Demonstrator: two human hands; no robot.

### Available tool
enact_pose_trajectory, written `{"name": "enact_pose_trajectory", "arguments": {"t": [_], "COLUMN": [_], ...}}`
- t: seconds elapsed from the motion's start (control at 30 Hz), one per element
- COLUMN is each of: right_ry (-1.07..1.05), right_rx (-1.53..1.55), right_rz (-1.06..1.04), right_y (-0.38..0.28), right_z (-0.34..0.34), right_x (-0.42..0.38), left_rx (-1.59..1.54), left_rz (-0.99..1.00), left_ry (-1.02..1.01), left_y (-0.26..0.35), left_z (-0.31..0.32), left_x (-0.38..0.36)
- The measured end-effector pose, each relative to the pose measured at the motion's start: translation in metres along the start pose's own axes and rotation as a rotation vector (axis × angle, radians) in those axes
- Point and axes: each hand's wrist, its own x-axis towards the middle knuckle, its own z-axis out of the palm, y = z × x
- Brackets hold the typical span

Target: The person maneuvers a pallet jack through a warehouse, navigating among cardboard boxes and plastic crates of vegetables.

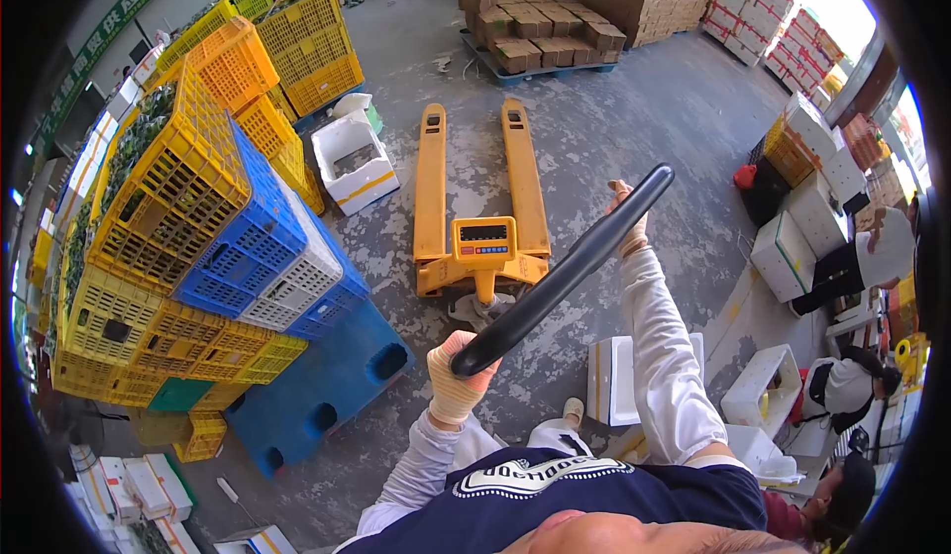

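A long black handle [565,272] runs slantwise across the middle of the view. My left hand [459,376], in a beige glove or wrap, closes around its near end. Farther up, my right hand [626,219] grips the handle near its far end, partly hidden behind the bar. Beyond the handle stands a yellow pallet jack [531,193], its two forks pointing away from me and bearing nothing. A small display box [484,241] with a dark screen and buttons sits at the base of the forks.
Stacked yellow crates [173,173] and blue crates [248,237] rise at the left, above a blue plastic pallet [327,386]. A white foam box [355,163] lies beside the forks. Cartons [545,34] are stacked ahead. Foam boxes [788,257] and people [842,386] are at the right.
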Motion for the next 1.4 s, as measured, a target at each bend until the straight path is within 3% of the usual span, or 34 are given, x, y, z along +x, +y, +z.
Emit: {"name": "enact_pose_trajectory", "arguments": {"t": [0.13,0.2,0.27,0.33,0.43,0.47,0.53,0.67,0.7,0.77,0.9,1.03,1.13,1.2,1.27,1.3,1.4], "right_ry": [-0.196,-0.21,-0.373,-0.495,-0.782,-0.837,-0.834,-0.576,-0.525,-0.411,-0.291,-0.293,-0.412,-0.52,-0.574,-0.565,-0.389], "right_rx": [0.009,-0.183,-0.134,-0.098,-0.258,-0.19,-0.163,-0.204,-0.219,-0.301,-0.371,-0.477,-0.432,-0.456,-0.38,-0.383,-0.367], "right_rz": [0.088,-0.005,-0.15,-0.28,-0.302,-0.193,-0.142,-0.191,-0.197,-0.306,-0.296,-0.261,-0.205,-0.278,-0.208,-0.199,-0.166], "right_y": [-0.004,-0.016,-0.059,-0.11,-0.141,-0.152,-0.153,-0.161,-0.161,-0.16,-0.163,-0.167,-0.176,-0.172,-0.175,-0.174,-0.168], "right_z": [-0.038,-0.051,-0.051,-0.034,-0.066,-0.077,-0.102,-0.133,-0.139,-0.143,-0.151,-0.168,-0.173,-0.19,-0.193,-0.196,-0.197], "right_x": [0.025,0.019,-0.009,-0.031,-0.008,-0.021,-0.05,-0.132,-0.148,-0.179,-0.219,-0.246,-0.259,-0.269,-0.28,-0.288,-0.299], "left_rx": [0.15,0.163,0.137,-0.228,-0.291,-0.241,-0.25,-0.252,-0.276,-0.219,-0.052,-0.058,0.198,-0.356,-0.327,-0.351,-0.293], "left_rz": [0.004,-0.032,-0.151,-0.185,-0.063,-0.053,0.001,0.039,0.012,0.001,0.086,0.135,0.186,-0.068,-0.106,-0.032,0.016], "left_ry": [0.182,0.316,0.433,0.532,0.527,0.552,0.571,0.581,0.496,0.463,0.496,0.581,0.58,0.589,0.567,0.535,0.533], "left_y": [0.012,0.008,-0.018,0.021,0.015,0.018,0.009,0.009,0.004,-0.004,-0.041,-0.01,-0.027,0.002,-0.001,-0.002,0.008], "left_z": [0.063,0.083,0.086,0.095,0.096,0.095,0.083,0.065,0.052,0.042,0.009,0.026,0.013,0.025,0.016,0.018,0.026], "left_x": [-0.044,-0.061,-0.067,-0.041,-0.049,-0.045,-0.051,-0.044,-0.046,-0.052,-0.064,-0.068,-0.079,-0.081,-0.093,-0.098,-0.099]}}
